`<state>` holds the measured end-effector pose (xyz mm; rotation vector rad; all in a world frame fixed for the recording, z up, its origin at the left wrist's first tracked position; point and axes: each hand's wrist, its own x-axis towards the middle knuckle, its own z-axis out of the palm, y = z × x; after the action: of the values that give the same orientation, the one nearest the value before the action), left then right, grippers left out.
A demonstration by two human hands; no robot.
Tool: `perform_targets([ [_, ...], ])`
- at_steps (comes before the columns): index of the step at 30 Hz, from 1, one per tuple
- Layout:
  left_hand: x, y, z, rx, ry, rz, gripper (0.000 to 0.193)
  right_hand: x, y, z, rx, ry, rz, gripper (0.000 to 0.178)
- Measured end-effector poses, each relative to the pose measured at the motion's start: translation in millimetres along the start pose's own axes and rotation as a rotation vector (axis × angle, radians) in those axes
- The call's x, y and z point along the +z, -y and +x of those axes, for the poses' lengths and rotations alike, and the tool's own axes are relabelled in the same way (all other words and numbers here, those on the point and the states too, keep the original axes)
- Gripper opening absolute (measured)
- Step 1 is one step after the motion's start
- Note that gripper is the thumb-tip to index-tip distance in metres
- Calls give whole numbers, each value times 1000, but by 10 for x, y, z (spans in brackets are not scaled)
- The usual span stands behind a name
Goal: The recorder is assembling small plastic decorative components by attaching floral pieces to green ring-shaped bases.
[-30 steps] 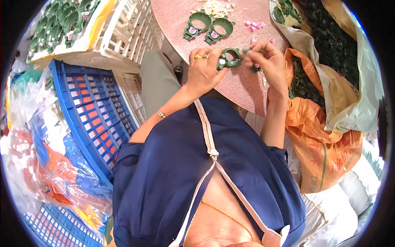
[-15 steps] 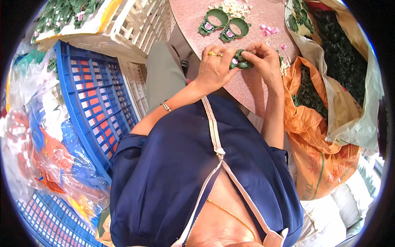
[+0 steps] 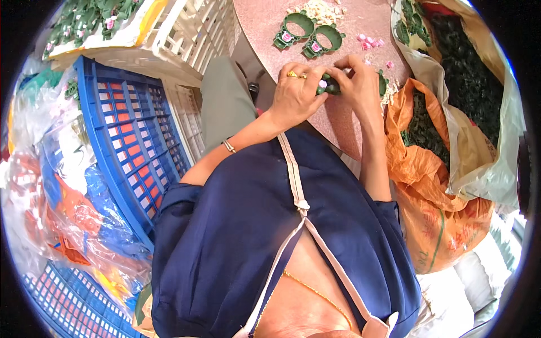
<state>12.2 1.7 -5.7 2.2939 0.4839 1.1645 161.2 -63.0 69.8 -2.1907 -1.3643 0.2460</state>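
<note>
Both hands meet over the near edge of a pink speckled table (image 3: pixel 352 121). My left hand (image 3: pixel 295 90), with rings and a bracelet, is closed on a dark green plastic piece (image 3: pixel 331 87) bearing a small pink flower. The fingers of my right hand (image 3: pixel 358 84) pinch the other side of the same piece and cover much of it. Beyond them lie two finished-looking green ring-shaped pieces, a left one (image 3: pixel 286 36) and a right one (image 3: pixel 316 47), each with a pink rose. Another green part (image 3: pixel 383 83) shows behind my right hand.
Small pink flowers (image 3: pixel 369 41) and cream bits (image 3: pixel 324 10) lie on the table. An orange sack (image 3: pixel 445 219) and a pale bag (image 3: pixel 487 169) of dark green parts stand at the right. Blue (image 3: pixel 93 112) and white crates (image 3: pixel 191 34) stand at the left.
My right hand has shifted slightly, its fingers now covering more of the green piece. My left hand stays nearly in place, keeping hold.
</note>
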Motion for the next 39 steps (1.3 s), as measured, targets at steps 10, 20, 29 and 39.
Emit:
perform_targets([
  [10,-146,-17,139,-142,-50,-313,51,-158,-260,-319,-216,-456,-7,19],
  [20,-1419,167,727,-545,-592,-1233,32,244,-336,-970,-239,-450,139,23],
  [29,-2875,1351,931,-527,-809,665,42,384,-315,-1051,-255,-416,211,21],
  [39,-2958,1630,876,-382,-1020,955,28,306,-191,-1000,-170,-454,266,19],
])
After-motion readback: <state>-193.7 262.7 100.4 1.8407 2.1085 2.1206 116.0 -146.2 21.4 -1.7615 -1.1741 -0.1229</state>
